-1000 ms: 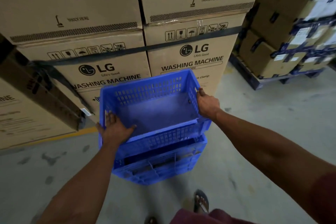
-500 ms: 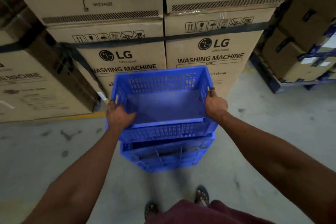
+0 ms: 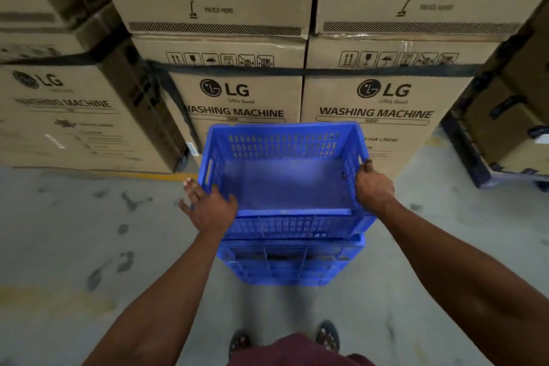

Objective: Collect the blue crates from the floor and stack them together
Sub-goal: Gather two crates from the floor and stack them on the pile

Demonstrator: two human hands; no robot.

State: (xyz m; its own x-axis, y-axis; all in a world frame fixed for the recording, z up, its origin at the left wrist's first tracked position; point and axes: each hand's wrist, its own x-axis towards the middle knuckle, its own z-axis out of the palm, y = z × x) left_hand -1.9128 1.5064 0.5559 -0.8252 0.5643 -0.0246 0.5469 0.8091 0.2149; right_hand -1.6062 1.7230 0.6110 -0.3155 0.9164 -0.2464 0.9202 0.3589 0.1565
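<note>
An empty blue crate (image 3: 285,181) with slotted walls sits on top of another blue crate (image 3: 285,264), which stands on the grey floor just in front of me. My right hand (image 3: 374,187) grips the top crate's right rim, thumb over the edge. My left hand (image 3: 211,208) lies against the near left corner of that crate, its fingers spread outside the wall and not wrapped around the rim. The lower crate is mostly hidden under the top one.
Stacked cardboard washing machine boxes (image 3: 243,98) bound with a black strap form a wall right behind the crates. A dark pallet (image 3: 475,157) with more boxes stands at the right. A yellow floor line (image 3: 166,177) runs at the left. My sandalled feet (image 3: 326,336) are just behind the crates.
The top crate has settled squarer over the lower one. My left hand, which was closed on the left rim half a second ago, has spread its fingers. My view has shifted right.
</note>
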